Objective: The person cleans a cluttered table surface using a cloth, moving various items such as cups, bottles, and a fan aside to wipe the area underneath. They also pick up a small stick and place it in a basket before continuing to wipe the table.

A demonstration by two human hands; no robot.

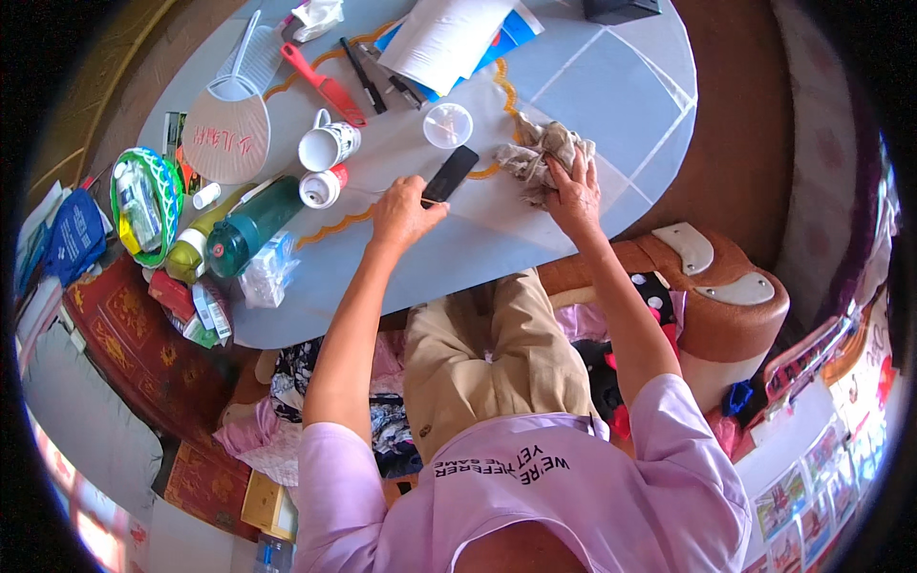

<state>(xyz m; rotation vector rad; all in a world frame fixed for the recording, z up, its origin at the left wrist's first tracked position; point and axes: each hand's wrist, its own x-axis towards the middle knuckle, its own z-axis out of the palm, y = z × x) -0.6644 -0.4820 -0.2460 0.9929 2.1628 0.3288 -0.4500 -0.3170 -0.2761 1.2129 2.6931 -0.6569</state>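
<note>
My left hand [403,212] grips the near end of a black phone [452,172] lying on the pale blue oval table [611,95]. My right hand [573,194] presses down on a crumpled beige cloth [537,151], just to the right of the phone. A round clear plastic lid [447,125] lies just beyond the phone. A white mug [328,145] and a small white jar with a red band [321,186] stand left of my left hand.
A green bottle [250,229], a yellow-green bottle [193,245], a white round fan [229,129], a red-handled tool [325,84], black pens [365,78] and papers [449,38] crowd the table's left and far side. A brown padded armrest [726,296] is at my right.
</note>
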